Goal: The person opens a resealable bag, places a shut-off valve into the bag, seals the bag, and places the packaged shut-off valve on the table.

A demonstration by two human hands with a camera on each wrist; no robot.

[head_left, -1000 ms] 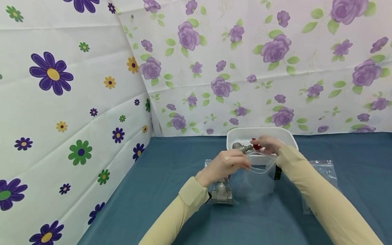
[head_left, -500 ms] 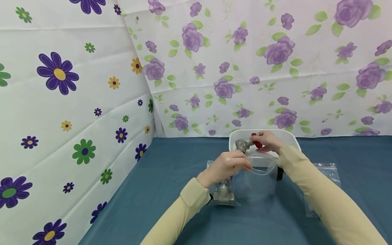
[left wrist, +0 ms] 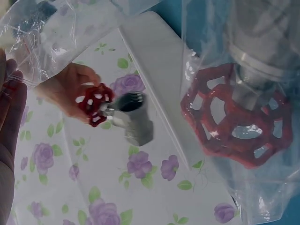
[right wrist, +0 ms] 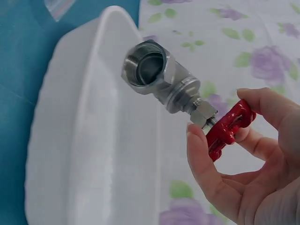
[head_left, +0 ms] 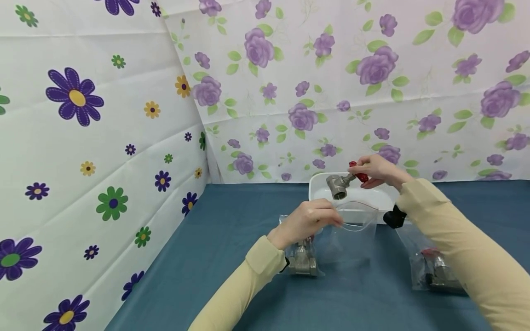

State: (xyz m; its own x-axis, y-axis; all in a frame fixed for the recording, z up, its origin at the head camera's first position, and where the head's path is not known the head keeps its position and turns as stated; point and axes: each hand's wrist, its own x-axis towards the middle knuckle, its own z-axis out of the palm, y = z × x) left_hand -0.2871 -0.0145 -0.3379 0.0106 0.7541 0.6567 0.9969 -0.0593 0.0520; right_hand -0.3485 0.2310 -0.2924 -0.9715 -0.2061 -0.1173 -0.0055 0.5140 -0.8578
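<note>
My right hand (head_left: pixel 383 171) grips a metal gate valve (head_left: pixel 338 185) by its red handwheel (right wrist: pixel 229 129), holding it above the white plastic tub (head_left: pixel 377 196). The valve tilts, one threaded opening facing down toward the bag side in the head view. My left hand (head_left: pixel 308 223) pinches the rim of a clear plastic bag (head_left: pixel 352 250), whose mouth gapes upward and whose inside holds nothing visible. The valve is apart from the bag. In the left wrist view, only the edge of my left hand's fingers (left wrist: pixel 11 103) shows.
A bagged valve (head_left: pixel 303 263) lies below my left hand; its red handwheel (left wrist: pixel 239 122) shows large in the left wrist view. Another bagged valve (head_left: pixel 440 269) lies at right, partly hidden by my right sleeve (head_left: pixel 463 243). A floral cloth (head_left: pixel 256 92) hangs behind the tub.
My right hand has lifted the valve up out of the tub and moved rightward. The left hand keeps hold of the bag in nearly the same place. The bagged valve at right is uncovered more.
</note>
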